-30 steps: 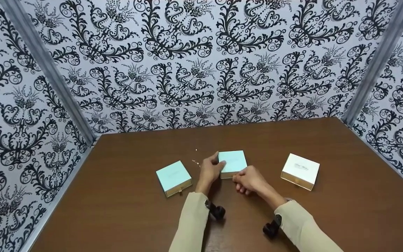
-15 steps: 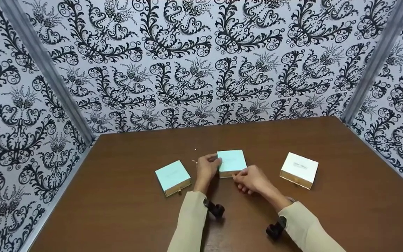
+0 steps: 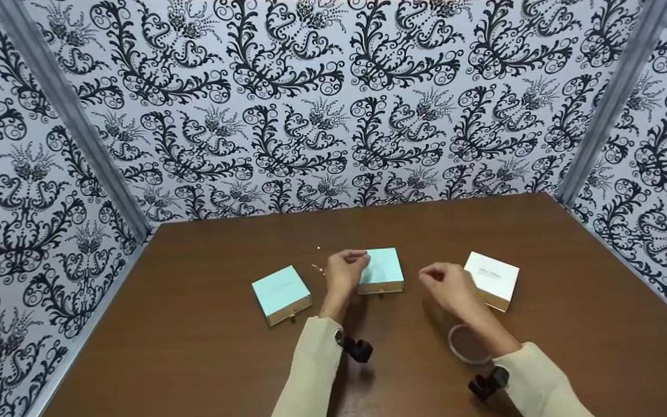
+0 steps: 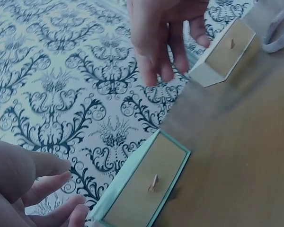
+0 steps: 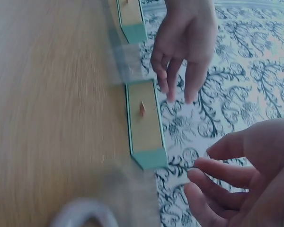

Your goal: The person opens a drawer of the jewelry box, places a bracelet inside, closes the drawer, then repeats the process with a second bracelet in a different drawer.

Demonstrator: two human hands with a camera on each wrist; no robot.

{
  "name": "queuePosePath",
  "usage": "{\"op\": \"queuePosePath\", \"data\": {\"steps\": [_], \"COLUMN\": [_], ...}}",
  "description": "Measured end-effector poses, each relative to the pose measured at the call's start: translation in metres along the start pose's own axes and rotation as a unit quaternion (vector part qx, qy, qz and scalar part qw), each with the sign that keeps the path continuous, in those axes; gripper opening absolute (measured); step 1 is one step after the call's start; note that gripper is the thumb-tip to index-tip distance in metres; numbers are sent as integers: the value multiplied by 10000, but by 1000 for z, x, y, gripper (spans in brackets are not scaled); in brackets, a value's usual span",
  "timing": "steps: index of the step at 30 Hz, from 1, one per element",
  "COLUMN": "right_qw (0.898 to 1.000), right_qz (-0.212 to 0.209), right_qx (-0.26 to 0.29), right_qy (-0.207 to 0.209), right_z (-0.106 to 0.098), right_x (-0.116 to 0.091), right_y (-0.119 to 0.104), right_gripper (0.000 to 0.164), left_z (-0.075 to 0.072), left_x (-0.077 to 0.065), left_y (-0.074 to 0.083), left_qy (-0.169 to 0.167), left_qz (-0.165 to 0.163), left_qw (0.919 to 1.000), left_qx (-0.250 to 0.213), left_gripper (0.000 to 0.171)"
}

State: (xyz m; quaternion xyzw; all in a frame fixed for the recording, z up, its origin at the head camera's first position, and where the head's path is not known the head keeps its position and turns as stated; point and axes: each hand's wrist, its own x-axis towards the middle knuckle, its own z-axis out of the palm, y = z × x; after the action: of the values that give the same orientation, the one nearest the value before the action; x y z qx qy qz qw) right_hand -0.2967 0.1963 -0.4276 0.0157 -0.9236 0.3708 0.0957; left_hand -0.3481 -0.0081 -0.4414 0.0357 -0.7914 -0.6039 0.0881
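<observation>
The middle turquoise box (image 3: 384,266) sits on the table, its gold drawer front and small pull tab facing me. My left hand (image 3: 345,275) hovers at the box's left edge, overlapping it in the head view. In the left wrist view, the left fingers (image 4: 57,184) are loosely bent beside the box with nothing between them. My right hand (image 3: 452,289) is lifted to the right of that box and partly covers the white box (image 3: 491,275). Its fingers (image 5: 222,175) are relaxed and hold nothing in the right wrist view. A pale bangle (image 3: 455,347) hangs around the right wrist.
Another turquoise box (image 3: 281,289) stands to the left with its tab toward me. Small shiny bits like thin jewellery (image 3: 318,269) lie behind and left of the left hand. Patterned walls (image 3: 310,116) bound the brown table (image 3: 223,359) at the back and sides.
My right hand has left the front of the middle box, moving right and up toward the white box. My left hand has lifted off the box's left side. The bangle has come into view.
</observation>
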Motion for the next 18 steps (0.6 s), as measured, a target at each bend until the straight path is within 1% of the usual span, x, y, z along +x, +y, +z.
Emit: {"op": "queuePosePath", "data": {"steps": [5,9,10,13,16,18], "right_qw": [9981,9943,9934,9914,9907,9890], "right_qz": [-317,-434,-463,-535,-612,-717], "right_qx": [93,258,318,525,602,607], "right_qy": [527,936,998,1072,1060,1142], "right_z": [-12,-23,-26,-34,-39,-42], "right_x": [1,4,5,5,5,6], "right_y": [19,32,35,43,53,61], "right_gripper": [19,19,20,23,26,27], "left_z": [9,23,27,41,54,62], "left_x": [-5,-11,-13,-22,-32,-37], "left_y": [9,17,19,21,22,23], "left_qy": [-68,-12,-49,-291,-689,-842], "left_qz": [125,421,490,644,534,410], "left_qw": [9995,9974,9969,9960,9958,9956], "left_qx": [292,582,615,555,284,106], "left_gripper": [14,9,8,6,8,9]}}
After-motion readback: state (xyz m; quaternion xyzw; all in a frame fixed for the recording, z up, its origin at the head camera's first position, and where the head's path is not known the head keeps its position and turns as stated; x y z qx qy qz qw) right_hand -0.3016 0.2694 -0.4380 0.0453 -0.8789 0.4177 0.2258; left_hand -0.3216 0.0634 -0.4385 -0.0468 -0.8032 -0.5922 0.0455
